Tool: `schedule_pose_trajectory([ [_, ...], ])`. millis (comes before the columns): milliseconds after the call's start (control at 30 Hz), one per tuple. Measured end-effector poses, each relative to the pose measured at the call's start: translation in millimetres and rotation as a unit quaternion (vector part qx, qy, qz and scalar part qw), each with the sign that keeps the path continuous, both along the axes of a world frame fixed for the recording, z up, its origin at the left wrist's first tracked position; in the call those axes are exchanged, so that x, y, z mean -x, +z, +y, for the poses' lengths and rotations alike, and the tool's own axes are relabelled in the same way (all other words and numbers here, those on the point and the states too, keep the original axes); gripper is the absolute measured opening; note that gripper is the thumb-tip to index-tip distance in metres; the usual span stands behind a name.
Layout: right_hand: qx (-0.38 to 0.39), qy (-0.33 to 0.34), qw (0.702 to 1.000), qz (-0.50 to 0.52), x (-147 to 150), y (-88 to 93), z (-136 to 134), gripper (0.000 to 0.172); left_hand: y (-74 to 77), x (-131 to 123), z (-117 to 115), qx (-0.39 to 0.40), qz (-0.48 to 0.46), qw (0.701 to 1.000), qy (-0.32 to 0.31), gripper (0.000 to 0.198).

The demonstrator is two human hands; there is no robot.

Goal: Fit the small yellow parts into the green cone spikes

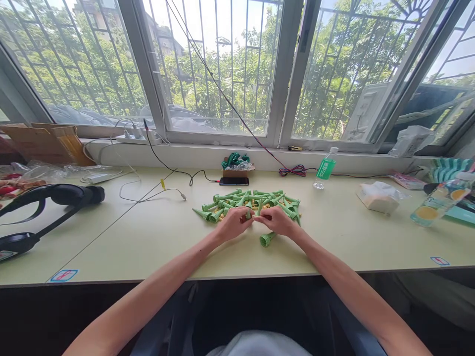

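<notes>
My left hand [234,222] is closed, with a small part of a green cone-shaped piece [248,215] showing between its fingers. Right beside it, my right hand [277,220] is pinched, its fingertips nearly meeting the left ones; what it grips is too small to make out. Behind both hands spreads a pile of pale green cones [226,198] with flared open ends and pointed tips. Small yellowish pieces [255,203] lie among them. One loose green cone [265,240] rests under my right wrist, its wide mouth facing me.
Behind the pile lie a black phone [234,181] and a small box [237,167] with green wrapping. A water bottle [325,168], tissue pack [379,198] and patterned clear bottle [441,200] stand rightward. A black headset [67,195] and white cable [156,192] lie leftward.
</notes>
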State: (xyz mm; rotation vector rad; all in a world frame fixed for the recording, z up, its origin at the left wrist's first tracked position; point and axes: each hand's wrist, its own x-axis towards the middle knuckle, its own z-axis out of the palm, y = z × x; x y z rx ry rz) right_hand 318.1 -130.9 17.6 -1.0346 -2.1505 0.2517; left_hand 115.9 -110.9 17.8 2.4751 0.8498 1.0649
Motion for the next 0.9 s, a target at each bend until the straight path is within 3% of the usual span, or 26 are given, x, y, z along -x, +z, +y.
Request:
schedule_pose_trajectory([
  [167, 0.017, 0.017, 0.997, 0.069, 2.9, 1.1, -3.9, 0.033, 2.5, -1.1, -2.8, 0.024, -0.003, 1.0, -0.007, 0.015],
  [300, 0.018, 0.035, 0.997, 0.07, 4.2, 0.2, -4.0, 0.033, 6.0, -1.8, -6.2, 0.059, -0.015, 0.997, -0.043, 0.027],
  [467, 0.0, 0.033, 0.998, 0.059, 5.4, -0.5, -3.7, 0.03, 5.9, -2.8, -8.3, 0.074, -0.018, 0.994, -0.077, 0.026],
  [700, -0.018, 0.009, 0.998, 0.06, 6.7, 2.2, -6.4, 0.037, 5.3, -3.9, -8.7, 0.04, -0.006, 0.997, -0.059, 0.029],
  [900, -0.046, -0.039, 0.993, 0.1, 2.4, 6.1, -7.9, 0.035, 5.5, -2.6, -6.2, -0.005, -0.008, 0.999, -0.048, 0.021],
])
